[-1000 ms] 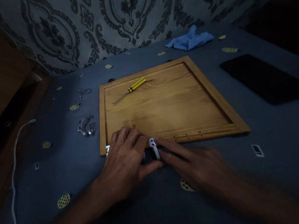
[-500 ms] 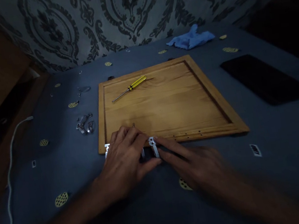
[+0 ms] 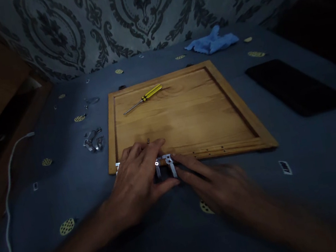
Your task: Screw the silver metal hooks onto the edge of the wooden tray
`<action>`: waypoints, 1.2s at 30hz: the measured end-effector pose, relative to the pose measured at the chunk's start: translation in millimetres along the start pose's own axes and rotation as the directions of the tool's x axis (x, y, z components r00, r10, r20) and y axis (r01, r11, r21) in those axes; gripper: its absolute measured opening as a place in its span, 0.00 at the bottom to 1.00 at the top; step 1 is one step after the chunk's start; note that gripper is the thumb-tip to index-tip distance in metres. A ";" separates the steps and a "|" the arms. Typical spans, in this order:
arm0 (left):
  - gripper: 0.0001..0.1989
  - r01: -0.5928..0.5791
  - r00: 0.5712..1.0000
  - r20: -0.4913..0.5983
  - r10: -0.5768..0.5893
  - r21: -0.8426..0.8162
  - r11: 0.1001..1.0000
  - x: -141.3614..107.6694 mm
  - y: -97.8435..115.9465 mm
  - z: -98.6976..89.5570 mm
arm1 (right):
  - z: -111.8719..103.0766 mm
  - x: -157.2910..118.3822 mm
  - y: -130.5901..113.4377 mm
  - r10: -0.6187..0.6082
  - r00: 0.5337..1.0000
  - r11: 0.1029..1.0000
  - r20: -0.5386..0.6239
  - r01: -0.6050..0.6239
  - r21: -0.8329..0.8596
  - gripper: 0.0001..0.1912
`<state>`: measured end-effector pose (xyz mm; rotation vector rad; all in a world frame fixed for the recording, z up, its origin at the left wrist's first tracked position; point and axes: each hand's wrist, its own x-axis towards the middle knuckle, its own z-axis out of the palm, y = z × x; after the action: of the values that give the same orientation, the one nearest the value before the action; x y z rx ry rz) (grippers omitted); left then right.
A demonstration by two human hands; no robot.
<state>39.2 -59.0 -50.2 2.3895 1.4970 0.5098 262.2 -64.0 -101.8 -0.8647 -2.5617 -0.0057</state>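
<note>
Beyond the right grip (image 3: 216, 177), to its right, lies a crumpled blue cloth (image 3: 213, 42) before a damask-patterned backdrop (image 3: 100, 31); nearer, also rightward, a flat black slab (image 3: 298, 87). Well left of both grips trails a white cable (image 3: 8, 209).

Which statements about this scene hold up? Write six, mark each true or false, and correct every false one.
1. The yellow-handled screwdriver lies on the wooden panel. True.
2. The left hand grips the screwdriver. False: it is at the panel's near edge, apart from the screwdriver.
3. The blue cloth lies past the panel's far edge. True.
4. The dark flat object lies on the panel. False: it lies beside it, to the right.
5. The right hand has fingertips at the metal bracket. True.
6. The loose metal pieces lie right of the panel. False: they lie left of it.
</note>
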 end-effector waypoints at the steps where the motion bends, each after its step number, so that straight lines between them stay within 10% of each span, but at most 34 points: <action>1: 0.36 -0.001 1.000 -0.001 0.001 -0.007 1.000 0.1 -0.1 0.3 | 0.8 -0.8 0.1 0.005 1.000 1.000 0.011 -0.005 0.005 0.25; 36: 0.36 0.017 1.000 -0.005 -0.017 0.005 1.000 -1.5 6.4 2.0 | -0.8 -0.5 -1.5 0.026 0.996 1.000 0.086 -0.025 -0.009 0.32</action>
<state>44.6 -63.2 -49.6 2.3797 1.5211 0.5092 262.0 -65.6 -101.1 -0.9193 -2.6315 0.0294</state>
